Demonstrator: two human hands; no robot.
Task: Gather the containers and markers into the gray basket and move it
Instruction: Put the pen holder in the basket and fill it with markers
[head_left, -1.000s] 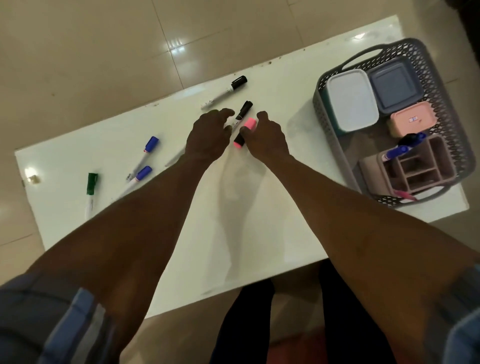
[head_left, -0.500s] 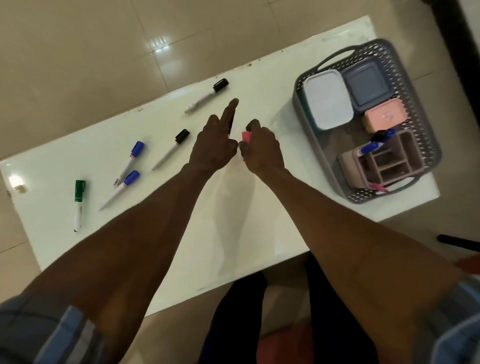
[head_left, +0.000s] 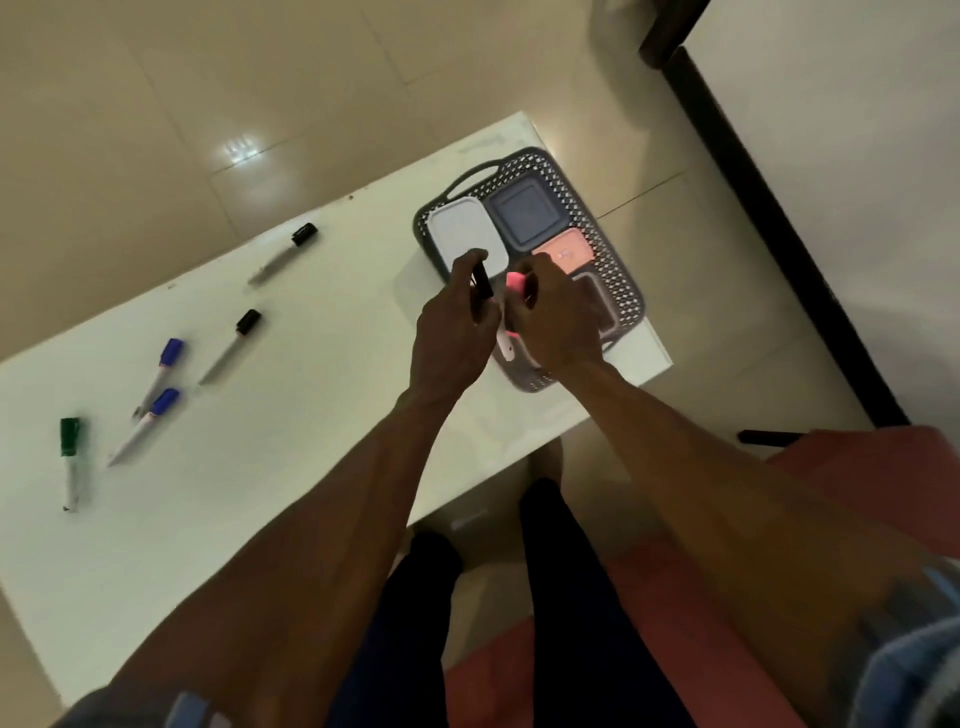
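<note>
The gray basket (head_left: 621, 291) stands at the table's right end, holding a white-lidded container (head_left: 457, 231), a blue-gray container (head_left: 527, 213) and a small pink container (head_left: 571, 249). My left hand (head_left: 452, 332) is over the basket's near side, shut on a black-capped marker (head_left: 482, 280). My right hand (head_left: 550, 317) is beside it, shut on a pink highlighter (head_left: 515, 283). My hands hide the basket's pink organizer. On the table lie two black-capped markers (head_left: 283, 252) (head_left: 231, 345), two blue-capped markers (head_left: 158, 374) (head_left: 145, 423) and a green-capped marker (head_left: 70, 460).
The white table (head_left: 311, 441) sits on a tiled floor. A dark baseboard (head_left: 779, 228) runs along the wall at the right. A red seat (head_left: 872, 483) is beside my legs, with a dark object (head_left: 769, 437) on the floor near it.
Both hands lifted the black-capped marker and the pink highlighter off the table's middle and carried them right, over the basket. My view shifted right too.
</note>
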